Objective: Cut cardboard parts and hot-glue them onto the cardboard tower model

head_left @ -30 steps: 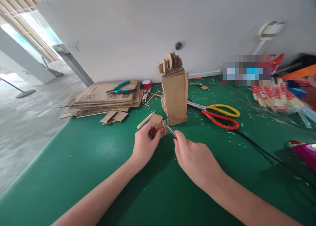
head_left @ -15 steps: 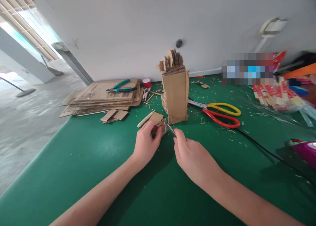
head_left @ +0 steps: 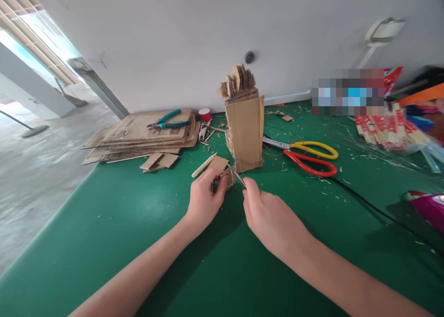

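My left hand (head_left: 205,194) pinches a small cardboard piece (head_left: 229,179) between thumb and fingers, just above the green tabletop. In my right hand (head_left: 265,210) is a slim metal tool (head_left: 239,179); the fist hides its rear part, and its exact kind cannot be made out. The tool's tip meets the upper edge of the cardboard piece. Right behind both hands stands a tall cardboard box (head_left: 244,134) topped with a row of rounded cardboard slices (head_left: 239,80). A flat cardboard scrap (head_left: 218,163) and a pale wooden stick (head_left: 204,165) lie beyond my left hand.
Teal-handled pliers (head_left: 169,123) rest on stacked cardboard sheets (head_left: 138,141) at the back left. Large scissors (head_left: 308,159) with red and yellow handles lie right of the box. A red spool (head_left: 204,115), bagged sticks (head_left: 391,130) and a purple object (head_left: 430,208) are also around.
The cardboard piece has tilted slightly in my left hand, showing more of its face. The tool's tip stays at its edge. The whole view has shifted a little.
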The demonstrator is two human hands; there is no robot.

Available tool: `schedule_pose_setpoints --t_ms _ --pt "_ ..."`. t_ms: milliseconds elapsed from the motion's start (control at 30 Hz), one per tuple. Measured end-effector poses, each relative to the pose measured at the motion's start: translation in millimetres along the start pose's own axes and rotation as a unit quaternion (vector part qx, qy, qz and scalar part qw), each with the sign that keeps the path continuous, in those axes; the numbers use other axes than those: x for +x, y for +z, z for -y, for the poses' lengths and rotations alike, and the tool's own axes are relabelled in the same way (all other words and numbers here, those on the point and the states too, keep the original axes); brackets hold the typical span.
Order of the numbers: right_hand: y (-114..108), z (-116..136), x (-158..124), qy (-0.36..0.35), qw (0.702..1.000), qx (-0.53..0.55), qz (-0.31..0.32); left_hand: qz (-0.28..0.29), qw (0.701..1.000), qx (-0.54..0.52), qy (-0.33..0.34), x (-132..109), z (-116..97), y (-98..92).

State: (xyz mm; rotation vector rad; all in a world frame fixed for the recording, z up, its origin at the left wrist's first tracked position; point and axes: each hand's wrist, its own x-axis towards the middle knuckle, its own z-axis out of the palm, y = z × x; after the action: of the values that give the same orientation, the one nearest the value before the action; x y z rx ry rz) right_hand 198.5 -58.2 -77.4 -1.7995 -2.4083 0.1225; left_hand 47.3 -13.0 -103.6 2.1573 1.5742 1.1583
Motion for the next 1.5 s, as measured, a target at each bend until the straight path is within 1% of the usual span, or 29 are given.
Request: schedule_pose_setpoints --t_ms 400,833,967,1067,1167,1333,1400,1500 --pt "-1.4 3.0 3.2 0.000 1.000 -0.013 0.011 -0.005 1.000 -0.005 0.015 -0.9 -1.5 1.0" --pt "0.3 4.6 -1.6 -0.007 0.999 -0.049 0.018 -0.045 0.998 -0.018 0.048 -1.1 1.6 4.5" --pt "-0.1 4.9 -2.0 -0.011 0.999 -0.047 0.010 -0.038 0.997 -0.022 0.057 -0.1 0.9 4.3" --pt "-0.5 4.7 -2.0 -0.010 0.999 -0.049 0.003 -0.043 0.996 0.000 0.073 1.0 0.9 4.2" --pt "-1.7 4.9 -2.0 -0.005 0.999 -0.048 0.008 -0.056 0.993 0.029 0.098 1.3 2.1 5.1" --pt "-5.5 5.2 -2.5 -0.004 0.999 -0.049 0.015 -0.072 0.986 0.034 0.145 -0.3 4.9 8.2" --pt "-6.9 5.1 -2.6 -0.003 0.998 -0.051 0.025 -0.071 0.987 0.028 0.140 -0.5 4.5 8.9" --pt "-7.9 5.5 -2.1 -0.001 0.998 -0.054 0.038 -0.063 0.993 0.020 0.101 0.8 1.8 8.2"
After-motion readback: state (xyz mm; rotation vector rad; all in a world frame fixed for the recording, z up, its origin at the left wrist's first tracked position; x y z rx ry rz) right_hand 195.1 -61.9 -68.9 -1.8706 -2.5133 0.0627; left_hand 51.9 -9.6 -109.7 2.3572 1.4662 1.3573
